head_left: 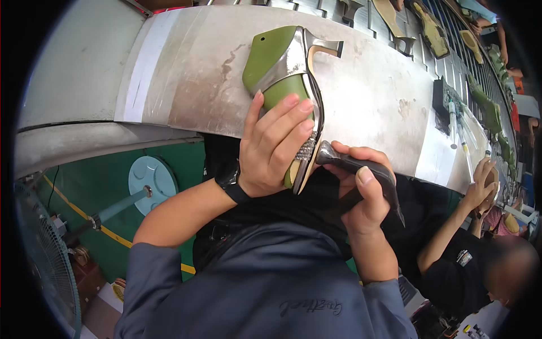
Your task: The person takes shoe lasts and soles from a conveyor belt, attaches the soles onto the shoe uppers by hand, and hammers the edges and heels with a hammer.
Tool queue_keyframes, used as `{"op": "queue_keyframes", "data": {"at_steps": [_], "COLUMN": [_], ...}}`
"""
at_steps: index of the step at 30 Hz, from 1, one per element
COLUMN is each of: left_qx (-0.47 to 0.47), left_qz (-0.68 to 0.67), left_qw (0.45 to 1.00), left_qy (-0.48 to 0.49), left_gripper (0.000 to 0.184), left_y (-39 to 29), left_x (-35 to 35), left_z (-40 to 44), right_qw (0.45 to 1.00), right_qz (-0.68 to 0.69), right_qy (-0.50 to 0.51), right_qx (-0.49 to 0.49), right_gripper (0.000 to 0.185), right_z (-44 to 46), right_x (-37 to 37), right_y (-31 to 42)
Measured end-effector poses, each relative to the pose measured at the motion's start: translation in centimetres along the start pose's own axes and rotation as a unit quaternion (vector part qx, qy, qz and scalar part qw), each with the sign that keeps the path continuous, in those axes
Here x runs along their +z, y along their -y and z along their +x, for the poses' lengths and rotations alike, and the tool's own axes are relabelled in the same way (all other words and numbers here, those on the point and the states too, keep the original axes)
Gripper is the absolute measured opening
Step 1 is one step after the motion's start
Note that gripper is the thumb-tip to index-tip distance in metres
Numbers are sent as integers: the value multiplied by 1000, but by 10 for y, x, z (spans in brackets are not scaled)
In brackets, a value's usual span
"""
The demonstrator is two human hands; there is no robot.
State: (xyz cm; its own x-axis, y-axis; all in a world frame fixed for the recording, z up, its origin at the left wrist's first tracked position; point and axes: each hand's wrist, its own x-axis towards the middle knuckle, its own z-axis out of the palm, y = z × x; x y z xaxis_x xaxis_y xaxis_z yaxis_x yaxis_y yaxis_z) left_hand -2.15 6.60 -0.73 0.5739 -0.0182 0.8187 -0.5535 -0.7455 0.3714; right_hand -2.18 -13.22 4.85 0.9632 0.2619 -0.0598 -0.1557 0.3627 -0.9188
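A high-heeled sandal (293, 61) with silver straps lies on its side at the table edge, with a green shoe last (270, 52) inside it. Its heel points to the right, away from my body. My left hand (276, 141) is wrapped over the front part of the sandal and covers much of it. In my right hand (367, 186) is a dark metal shoemaker's hammer (361, 166), gripped by the head. The hammer's rounded face touches or nearly touches the sole near the toe. Its pointed end faces down and right, and the handle is mostly hidden.
The metal worktable (192, 68) runs along the front. Beyond it, a roller rack (367, 25) carries shoe parts and green lasts (484, 104). A black box (446, 96) with brushes or tubes stands at right. Nearby, a co-worker (463, 260) handles a shoe. A blue round stool (151, 178) and a fan (42, 260) are at left.
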Motion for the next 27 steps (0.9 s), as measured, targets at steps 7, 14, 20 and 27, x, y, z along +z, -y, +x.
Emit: {"op": "queue_keyframes", "data": {"at_steps": [7,14,20,27], "left_qx": [-21,-30,-42,-39], "left_qz": [-10,-71,-66,-64], "left_qw": [1000,997,997,997], "left_qy": [14,27,14,26], "left_gripper": [39,32,31,34], "left_y": [0,6,1,2], "left_x": [-1,-4,-4,-6], "left_z": [-1,-7,-2,-2], "right_qw": [996,965,891,847], "right_qz": [-49,-180,-365,-434], "right_qy": [61,185,256,279], "right_qx": [-37,-54,-89,-124], "right_gripper": [33,29,32,34], "right_z": [30,55,74,61], "right_x": [-5,-1,29,48], "right_y": [16,48,85,91]}}
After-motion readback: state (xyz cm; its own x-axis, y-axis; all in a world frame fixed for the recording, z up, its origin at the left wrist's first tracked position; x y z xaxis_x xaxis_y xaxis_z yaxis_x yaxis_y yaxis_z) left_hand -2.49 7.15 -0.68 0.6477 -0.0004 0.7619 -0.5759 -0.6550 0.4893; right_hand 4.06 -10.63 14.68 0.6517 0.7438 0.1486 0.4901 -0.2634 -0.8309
